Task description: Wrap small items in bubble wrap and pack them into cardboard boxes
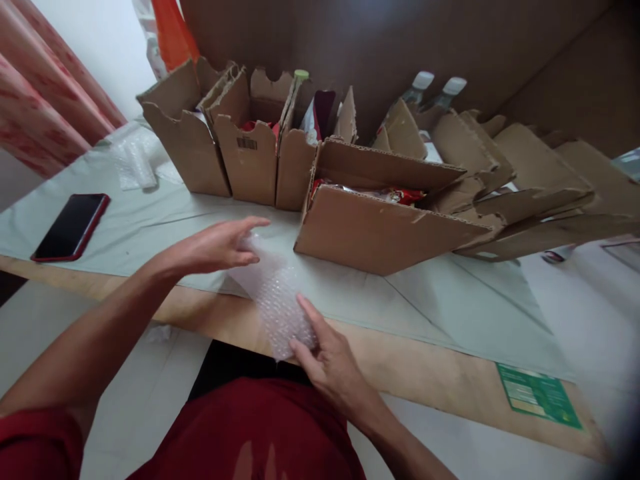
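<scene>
A clear sheet of bubble wrap [283, 303] hangs slantwise over the front edge of the table. My right hand [327, 353] grips its lower right side between thumb and fingers. At the upper end of the sheet is my left hand [227, 247], its thumb and fingers spread apart; the fingertips are beside the wrap, and whether they touch it I cannot tell. Just beyond the hands stands a wide cardboard box [370, 230] with red and silver packets [390, 194] inside.
Several narrow cardboard boxes [250, 163] line the back, and two capped bottles [423, 81] rise behind them. On the left lie a phone [71, 227] and more bubble wrap [137, 160]. A green printed card [539, 395] is at the table's right front edge.
</scene>
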`<state>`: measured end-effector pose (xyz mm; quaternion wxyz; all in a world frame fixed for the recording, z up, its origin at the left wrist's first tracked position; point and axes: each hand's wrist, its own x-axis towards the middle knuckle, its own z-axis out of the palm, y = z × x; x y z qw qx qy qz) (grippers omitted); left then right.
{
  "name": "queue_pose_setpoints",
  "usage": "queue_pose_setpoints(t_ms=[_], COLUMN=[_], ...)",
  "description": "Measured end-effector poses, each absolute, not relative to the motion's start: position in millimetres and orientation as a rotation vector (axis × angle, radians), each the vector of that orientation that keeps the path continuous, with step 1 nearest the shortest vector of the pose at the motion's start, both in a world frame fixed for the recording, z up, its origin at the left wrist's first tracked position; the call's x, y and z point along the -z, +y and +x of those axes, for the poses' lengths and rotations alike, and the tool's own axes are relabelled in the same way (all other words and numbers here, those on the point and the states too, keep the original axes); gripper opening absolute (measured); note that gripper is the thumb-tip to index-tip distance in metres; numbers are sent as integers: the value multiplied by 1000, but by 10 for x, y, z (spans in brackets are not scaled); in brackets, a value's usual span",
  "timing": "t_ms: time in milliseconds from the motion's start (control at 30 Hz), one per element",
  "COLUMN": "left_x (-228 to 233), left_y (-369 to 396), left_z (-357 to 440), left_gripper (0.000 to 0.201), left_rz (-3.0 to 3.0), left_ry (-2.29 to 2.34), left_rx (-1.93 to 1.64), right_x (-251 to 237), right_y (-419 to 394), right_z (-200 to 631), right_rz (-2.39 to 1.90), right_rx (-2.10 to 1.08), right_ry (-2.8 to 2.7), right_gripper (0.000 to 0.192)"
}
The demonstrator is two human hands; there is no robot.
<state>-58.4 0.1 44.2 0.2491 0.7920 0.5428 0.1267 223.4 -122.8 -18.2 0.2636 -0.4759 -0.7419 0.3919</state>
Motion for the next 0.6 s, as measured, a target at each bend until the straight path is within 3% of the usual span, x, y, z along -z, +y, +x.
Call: queue_pose_setpoints(t_ms=[133,300,433,500,600], left_x=[-409,-63,76,71,75], left_y=[425,475,-192,-658,-1184], left_z=[-491,-420,-590,-645,-595], left_gripper=[75,78,60,56,69], left_rz=[2278,2381,2365,2290,2314], left_ry=[1495,1593,1471,1250,1171], left_rx=[-1,-274,-858,-830,-753], right_x=[216,101,98,103,92], right_y=[-1114,-949,-884,-857,-796], right_z=[1919,1900,1968,1984,1973], right_rz=[-1235,-1250,-1314,-1277,-1181], right_rx=[-1121,-1320,-1541,-1657,-1808], right_ry=[-2044,-2037,-1860,-1751,-1573], right_gripper=[62,33,35,34,35])
